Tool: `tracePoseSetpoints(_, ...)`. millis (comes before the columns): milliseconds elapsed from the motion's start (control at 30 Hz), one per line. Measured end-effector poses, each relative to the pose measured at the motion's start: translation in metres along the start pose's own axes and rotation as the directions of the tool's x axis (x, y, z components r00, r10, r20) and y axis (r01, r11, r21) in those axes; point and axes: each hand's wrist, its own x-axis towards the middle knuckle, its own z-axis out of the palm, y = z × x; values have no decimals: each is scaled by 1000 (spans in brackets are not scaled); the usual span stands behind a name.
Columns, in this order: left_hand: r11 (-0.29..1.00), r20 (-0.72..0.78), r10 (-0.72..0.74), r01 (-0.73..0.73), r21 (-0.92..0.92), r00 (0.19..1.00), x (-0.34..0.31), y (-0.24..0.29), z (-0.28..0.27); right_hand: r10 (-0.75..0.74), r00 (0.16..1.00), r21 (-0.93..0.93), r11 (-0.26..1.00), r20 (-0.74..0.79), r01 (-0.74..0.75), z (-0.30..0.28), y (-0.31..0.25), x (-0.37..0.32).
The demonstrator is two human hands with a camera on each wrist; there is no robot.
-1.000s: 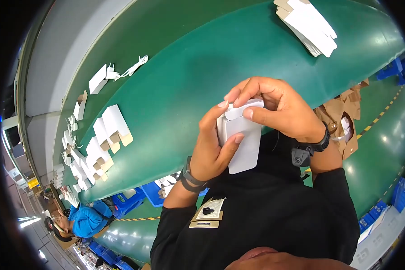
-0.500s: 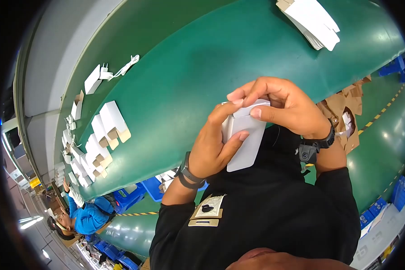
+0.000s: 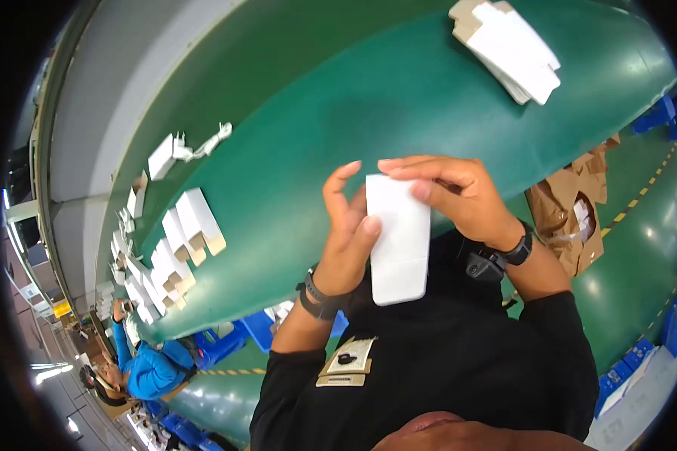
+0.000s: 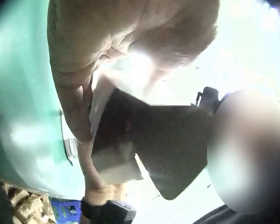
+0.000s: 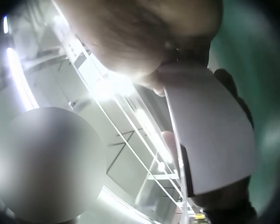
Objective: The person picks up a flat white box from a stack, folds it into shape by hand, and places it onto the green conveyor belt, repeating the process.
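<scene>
A slim white cardboard box (image 3: 399, 248) is held upright in front of the chest, its broad face towards the head camera. The right hand (image 3: 474, 201) pinches its upper right corner, thumb on the face and fingers over the top edge. Along the left edge the left hand (image 3: 346, 244) grips it with the thumb on the rim; its index finger is raised off the box. In the left wrist view the box (image 4: 163, 144) looks dark, with a flap sticking out at its lower end. The right wrist view shows a plain side of the box (image 5: 210, 126).
Flat box blanks (image 3: 508, 52) lie stacked on the green table (image 3: 293, 165). Several open white boxes (image 3: 195, 214) stand at the left, with a white charger and cable (image 3: 203, 146) beyond. Brown packing paper (image 3: 568, 214) sits at the right; a person in blue (image 3: 154, 368) works at far left.
The top flap, earlier pressed by both hands, now sits level with the box's face. The box has turned to face the camera, and the left index finger has lifted away from the top.
</scene>
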Motion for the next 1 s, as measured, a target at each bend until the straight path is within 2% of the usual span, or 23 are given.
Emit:
tracePoseSetpoints(33, 1000, 24, 28, -28, 7, 999, 7, 1, 3, -32, 999, -19, 999, -1, 32, -7, -2, 6)
tracePoseSetpoints(133, 954, 63, -261, 267, -136, 963, 23, 1, 14, 31, 996, 107, 994, -89, -22, -24, -6, 20)
tracePoseSetpoints(167, 957, 98, -250, 261, -126, 963, 31, -2, 12, 4, 994, 88, 996, -111, 6, -31, -9, 24)
tracePoseSetpoints(200, 978, 52, -167, 172, -115, 985, 42, -8, 4, -232, 954, -328, 931, -192, 160, -37, -13, 26)
tracePoseSetpoints(233, 990, 10, -91, 92, -111, 996, 58, -11, -1, -452, 873, -696, 686, -183, 209, -48, -19, 28)
tracePoseSetpoints(267, 996, -31, -39, 36, -82, 999, 75, -7, -12, -619, 781, -938, 312, -82, 149, -59, -24, 27)
tracePoseSetpoints(300, 998, -74, 10, -14, -56, 997, 95, 3, -28, -628, 772, -953, 284, -103, 104, -76, -30, 30)
tracePoseSetpoints(367, 982, -121, 30, -52, -182, 992, 132, 17, -76, -713, 695, -965, -108, -91, -237, -107, -37, 25)
tracePoseSetpoints(433, 977, -89, -51, 31, -213, 995, 164, 26, -156, -510, 802, -936, 22, -312, -350, -129, -21, 23)
tracePoseSetpoints(467, 978, -94, -74, 54, -201, 993, 191, 24, -200, -637, 756, -955, -105, -149, -277, -141, -8, 27)
tracePoseSetpoints(500, 971, -193, -92, 44, -237, 977, 215, 27, -236, -607, 773, -943, -114, -183, -313, -143, -6, 30)
tracePoseSetpoints(533, 982, -139, -101, 76, -175, 985, 241, 32, -287, -653, 731, -949, -58, -200, -311, -142, -9, 30)
tracePoseSetpoints(567, 1000, -310, -5, 14, 26, 951, 245, 20, -344, -644, 751, -925, -183, -143, -333, -130, 2, 22)
tracePoseSetpoints(600, 996, -379, -81, 85, -7, 922, 255, 25, -354, -619, 781, -900, -288, -86, -327, -131, 4, 27)
tracePoseSetpoints(633, 990, -462, -140, 135, -44, 876, 260, 35, -359, -626, 773, -893, -282, -105, -350, -134, 5, 31)
tracePoseSetpoints(667, 991, -449, -133, 131, -36, 883, 243, 46, -339, -617, 779, -895, -282, -107, -346, -131, 3, 32)
tracePoseSetpoints(733, 972, -599, 82, 67, 223, 796, 184, 51, -245, -593, 797, -897, -283, -116, -341, -132, -6, 31)
tracePoseSetpoints(767, 972, -589, 76, 71, 223, 804, 179, 43, -243, -594, 794, -891, -284, -127, -354, -130, -13, 28)
tracePoseSetpoints(833, 914, -578, 365, -164, 370, 730, 154, 27, -245, -792, 608, -930, -261, 53, -259, -111, -34, 17)
tracePoseSetpoints(867, 926, -433, 346, -228, 302, 832, 124, 28, -177, -859, 494, -946, -258, 133, -195, -98, -41, 18)
tracePoseSetpoints(900, 932, -275, 342, -288, 220, 898, 94, 23, -110, -899, 425, -979, -169, 107, -112, -74, -45, 17)
tracePoseSetpoints(933, 928, -201, 338, -290, 234, 919, 73, 18, -51, -932, 356, -996, -85, 74, -17, -47, -40, 17)
tracePoseSetpoints(1000, 919, -139, 348, -307, 247, 927, 45, 6, 6, -917, 374, -981, -74, 139, 182, -4, -12, 19)
